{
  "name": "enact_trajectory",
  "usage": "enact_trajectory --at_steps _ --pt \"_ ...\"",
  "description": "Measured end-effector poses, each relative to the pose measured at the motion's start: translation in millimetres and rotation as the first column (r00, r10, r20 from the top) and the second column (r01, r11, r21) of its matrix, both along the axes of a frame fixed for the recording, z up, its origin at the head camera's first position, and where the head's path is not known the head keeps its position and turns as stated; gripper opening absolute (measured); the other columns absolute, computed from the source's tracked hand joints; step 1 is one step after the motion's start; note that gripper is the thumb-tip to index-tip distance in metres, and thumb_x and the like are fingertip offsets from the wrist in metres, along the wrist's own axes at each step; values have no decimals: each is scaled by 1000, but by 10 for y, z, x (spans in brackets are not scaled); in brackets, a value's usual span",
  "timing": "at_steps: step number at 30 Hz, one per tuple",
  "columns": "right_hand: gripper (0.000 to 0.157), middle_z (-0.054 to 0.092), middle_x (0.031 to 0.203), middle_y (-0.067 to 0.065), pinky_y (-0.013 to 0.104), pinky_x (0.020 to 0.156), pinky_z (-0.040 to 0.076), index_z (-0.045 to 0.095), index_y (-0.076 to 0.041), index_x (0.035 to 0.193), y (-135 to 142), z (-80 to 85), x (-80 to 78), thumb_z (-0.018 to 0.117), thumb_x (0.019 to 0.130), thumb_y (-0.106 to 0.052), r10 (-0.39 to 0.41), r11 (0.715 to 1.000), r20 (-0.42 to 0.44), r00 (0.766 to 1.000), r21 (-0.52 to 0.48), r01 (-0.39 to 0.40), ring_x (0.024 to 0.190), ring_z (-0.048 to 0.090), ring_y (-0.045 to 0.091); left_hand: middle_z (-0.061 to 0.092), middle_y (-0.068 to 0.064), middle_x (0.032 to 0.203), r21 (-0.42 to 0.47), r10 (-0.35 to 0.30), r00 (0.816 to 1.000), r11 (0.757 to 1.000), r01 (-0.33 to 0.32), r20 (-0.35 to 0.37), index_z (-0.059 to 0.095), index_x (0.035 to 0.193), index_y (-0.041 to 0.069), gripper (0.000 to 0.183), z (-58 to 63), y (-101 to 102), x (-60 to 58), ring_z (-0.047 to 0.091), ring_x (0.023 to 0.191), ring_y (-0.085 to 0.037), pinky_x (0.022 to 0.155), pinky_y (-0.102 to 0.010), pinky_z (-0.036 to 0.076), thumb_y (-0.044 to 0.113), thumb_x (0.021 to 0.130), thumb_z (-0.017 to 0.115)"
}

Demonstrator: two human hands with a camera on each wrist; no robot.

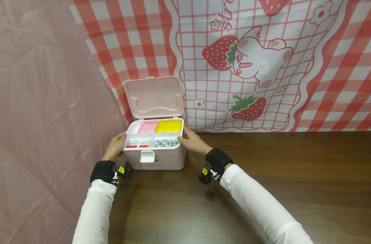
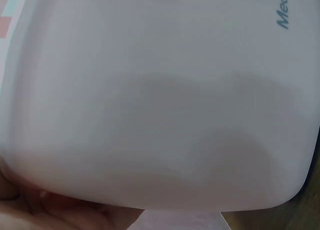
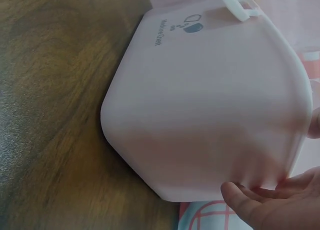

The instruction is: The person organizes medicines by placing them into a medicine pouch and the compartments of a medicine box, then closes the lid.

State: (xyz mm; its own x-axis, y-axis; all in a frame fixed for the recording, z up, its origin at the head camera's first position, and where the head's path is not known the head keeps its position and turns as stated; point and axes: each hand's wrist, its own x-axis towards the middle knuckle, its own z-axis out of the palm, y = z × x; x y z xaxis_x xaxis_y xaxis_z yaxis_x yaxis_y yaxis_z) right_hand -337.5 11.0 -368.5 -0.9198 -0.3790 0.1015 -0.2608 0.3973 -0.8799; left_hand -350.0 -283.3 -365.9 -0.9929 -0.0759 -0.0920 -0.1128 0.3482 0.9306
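Observation:
A pale pink medicine box (image 1: pixel 170 159) stands on the table by the back wall, its lid (image 1: pixel 155 96) raised and its front clasp (image 1: pixel 147 156) flipped out. In its upper compartments lie a pink case (image 1: pixel 148 127), a yellow case (image 1: pixel 169 126), white-and-red packets (image 1: pixel 138 145) and green-and-white capsules (image 1: pixel 166 143). My left hand (image 1: pixel 114 147) holds the box's left side; the left wrist view shows only part of its fingers. On the opposite side, my right hand (image 1: pixel 195 140) grips the wall, thumb over the rim and fingers against the outside.
A wooden table (image 1: pixel 295 176) stretches to the right and front. Close on the left hangs a pink cloth (image 1: pixel 51 101). Behind the box is a red-and-white checked strawberry cloth (image 1: pixel 191 67). Black wrist bands (image 1: pixel 217 161) with cameras sit on both wrists.

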Motion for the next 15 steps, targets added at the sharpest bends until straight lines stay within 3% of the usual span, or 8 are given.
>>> enact_trajectory --at_steps 9,15 --pt "62 19 151 13 40 111 22 10 -8 147 88 1 86 41 95 -18 29 999 24 999 -42 -28 138 23 25 45 -24 125 28 -15 1000 999 15 -18 23 143 0 53 -19 66 86 53 73 3 67 -15 47 31 99 24" --pt "62 18 152 10 39 111 22 7 -10 147 161 -9 151 41 95 -19 24 998 62 998 -62 -21 139 21 23 44 -24 130 -21 0 1000 1000 0 -5 23 143 2 53 -19 127 163 53 86 -6 69 -16 46 32 99 21"
